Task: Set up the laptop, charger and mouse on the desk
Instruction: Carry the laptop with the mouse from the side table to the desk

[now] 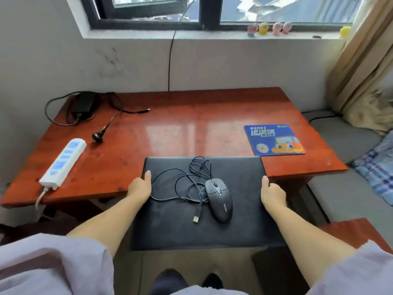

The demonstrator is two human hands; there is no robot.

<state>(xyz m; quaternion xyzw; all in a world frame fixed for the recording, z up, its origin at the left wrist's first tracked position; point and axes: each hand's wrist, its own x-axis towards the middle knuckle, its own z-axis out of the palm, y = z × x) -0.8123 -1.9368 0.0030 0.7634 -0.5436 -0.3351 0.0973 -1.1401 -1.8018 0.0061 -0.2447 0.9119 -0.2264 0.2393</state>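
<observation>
laptop [212, 226] closed, far edge over worktop [191, 124] near edge | left grip [140, 186], right grip [272, 192] clasping laptop sides | mouse [219, 199] on lid | charger [84, 104] back-left | strip [63, 161] left | pad [273, 139] right

Single view only, head-worn, wide-angle; nothing shared with second camera
Looks forward and steeply down from above bench [191, 116], facing wall and window [157, 11] at top of frame
Near range: both forearms enter from bottom corners, left hand [140, 185] and right hand [272, 193] mid-frame, laptop [204, 226] close below lens
Own feet visible at bottom centre
Edges bend outward; curtain [365, 60] at right margin
</observation>
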